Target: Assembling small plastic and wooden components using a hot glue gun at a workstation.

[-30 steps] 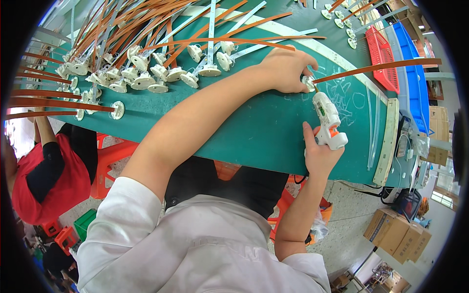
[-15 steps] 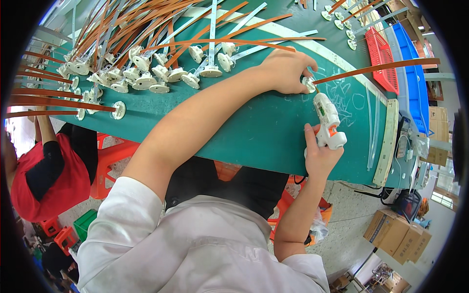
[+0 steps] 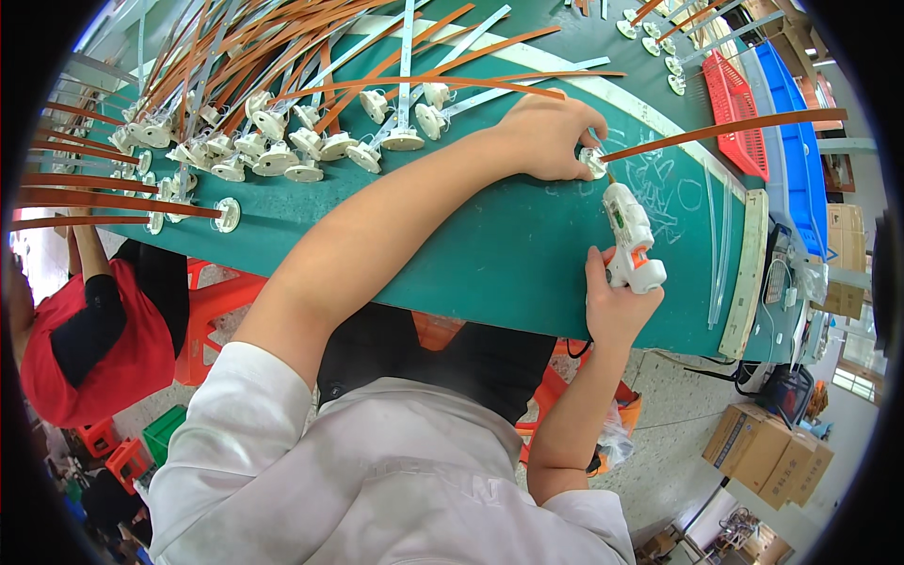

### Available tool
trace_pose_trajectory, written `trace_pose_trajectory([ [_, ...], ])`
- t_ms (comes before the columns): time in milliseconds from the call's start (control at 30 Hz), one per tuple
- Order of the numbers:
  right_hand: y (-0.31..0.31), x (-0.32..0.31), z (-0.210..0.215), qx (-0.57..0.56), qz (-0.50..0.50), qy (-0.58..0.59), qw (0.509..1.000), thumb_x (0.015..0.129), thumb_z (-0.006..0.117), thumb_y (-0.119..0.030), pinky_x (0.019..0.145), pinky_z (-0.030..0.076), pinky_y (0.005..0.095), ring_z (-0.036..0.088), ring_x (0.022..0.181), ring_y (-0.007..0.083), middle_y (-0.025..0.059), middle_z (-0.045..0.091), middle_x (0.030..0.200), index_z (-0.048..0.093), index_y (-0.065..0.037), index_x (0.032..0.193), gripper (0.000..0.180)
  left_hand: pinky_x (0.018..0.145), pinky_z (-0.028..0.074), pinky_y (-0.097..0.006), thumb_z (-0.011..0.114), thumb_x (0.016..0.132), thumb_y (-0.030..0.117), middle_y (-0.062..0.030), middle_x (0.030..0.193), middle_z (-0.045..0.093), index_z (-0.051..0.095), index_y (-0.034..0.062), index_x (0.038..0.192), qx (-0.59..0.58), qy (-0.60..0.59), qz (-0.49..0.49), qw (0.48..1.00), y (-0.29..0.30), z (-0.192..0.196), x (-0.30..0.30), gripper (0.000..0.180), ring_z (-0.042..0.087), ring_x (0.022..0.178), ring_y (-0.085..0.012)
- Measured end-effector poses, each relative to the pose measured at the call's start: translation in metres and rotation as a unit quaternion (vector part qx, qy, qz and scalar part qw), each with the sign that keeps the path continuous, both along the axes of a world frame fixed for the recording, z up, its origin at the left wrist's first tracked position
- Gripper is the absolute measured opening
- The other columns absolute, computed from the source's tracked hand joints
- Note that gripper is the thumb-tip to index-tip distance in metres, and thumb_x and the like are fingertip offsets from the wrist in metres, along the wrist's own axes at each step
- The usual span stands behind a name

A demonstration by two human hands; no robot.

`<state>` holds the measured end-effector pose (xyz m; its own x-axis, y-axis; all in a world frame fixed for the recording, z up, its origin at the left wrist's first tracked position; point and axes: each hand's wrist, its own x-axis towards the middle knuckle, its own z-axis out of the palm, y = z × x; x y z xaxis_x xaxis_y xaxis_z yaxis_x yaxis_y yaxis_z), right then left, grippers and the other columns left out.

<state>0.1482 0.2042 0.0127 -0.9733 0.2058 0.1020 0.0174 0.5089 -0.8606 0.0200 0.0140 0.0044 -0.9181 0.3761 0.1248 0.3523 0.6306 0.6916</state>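
Note:
My left hand (image 3: 551, 134) pinches a small round white base (image 3: 593, 164) above the green tabletop. From that base a long flat brown strip (image 3: 730, 134) juts out to the right. My right hand (image 3: 620, 306) is wrapped round the handle of a white glue gun (image 3: 629, 226) with an orange part near its grip. The gun's nozzle points up at the base, touching it or very close; I cannot tell which. Fingertips of the left hand partly cover the base.
Left of my hands stand several white bases (image 3: 275, 158) with brown and pale strips. Thin clear glue sticks (image 3: 718, 250) lie on the right side near the wooden edge strip (image 3: 747, 273). Beyond are a red basket (image 3: 739, 118) and blue tray (image 3: 796, 141). A person in red (image 3: 94, 348) sits at left.
Both hands keep nearly the same places, with the glue gun still at the base. The right hand's grip shifts very slightly.

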Motion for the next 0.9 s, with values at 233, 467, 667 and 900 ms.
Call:
trace_pose_trajectory([
  [233, 0.002, -0.001, 0.003, 0.014, 0.013, -0.016, 1.0, 0.078, 0.079, -0.003, 0.06, 0.049, 0.0264, 0.062, 0.064, 0.0085, 0.0036, 0.068, 0.074, 0.067, 0.003, 0.082, 0.014, 0.094, 0.05, -0.036, 0.084, 0.075, 0.029, 0.0035, 0.108, 0.076, 0.067, 0.0143, 0.119, -0.007, -0.007, -0.003, 1.0, 0.0, 0.001, -0.001, 0.049, 0.058, 0.111, -0.0219],
  [467, 0.002, 0.0, 0.0, 0.011, -0.01, -0.014, 1.0, 0.078, 0.078, -0.002, 0.061, 0.05, 0.027, 0.063, 0.064, 0.0095, 0.0045, 0.068, 0.075, 0.067, 0.004, 0.082, 0.013, 0.095, 0.049, -0.036, 0.085, 0.074, 0.03, 0.0028, 0.106, 0.076, 0.068, 0.0143, 0.116, -0.003, -0.001, -0.001, 1.0, 0.0, 0.0, 0.0, 0.048, 0.057, 0.111, -0.0216],
  [667, -0.008, 0.002, 0.005, 0.078, -0.026, -0.008, 0.997, 0.078, 0.077, -0.005, 0.06, 0.051, 0.029, 0.064, 0.063, 0.0111, 0.006, 0.068, 0.073, 0.067, 0.004, 0.082, 0.014, 0.093, 0.049, -0.036, 0.085, 0.075, 0.031, 0.0021, 0.104, 0.076, 0.068, 0.0152, 0.115, 0.0, -0.004, 0.003, 1.0, 0.0, 0.0, 0.0, 0.046, 0.057, 0.11, -0.0206],
  [900, -0.014, 0.003, 0.011, 0.227, -0.013, 0.049, 0.973, 0.079, 0.072, -0.012, 0.058, 0.051, 0.0371, 0.064, 0.057, 0.0269, 0.016, 0.063, 0.065, 0.065, 0.004, 0.083, 0.018, 0.091, 0.049, -0.036, 0.084, 0.075, 0.028, 0.0023, 0.103, 0.076, 0.068, 0.0147, 0.112, 0.007, -0.012, 0.004, 1.0, -0.001, 0.003, 0.002, 0.043, 0.058, 0.109, -0.0219],
])
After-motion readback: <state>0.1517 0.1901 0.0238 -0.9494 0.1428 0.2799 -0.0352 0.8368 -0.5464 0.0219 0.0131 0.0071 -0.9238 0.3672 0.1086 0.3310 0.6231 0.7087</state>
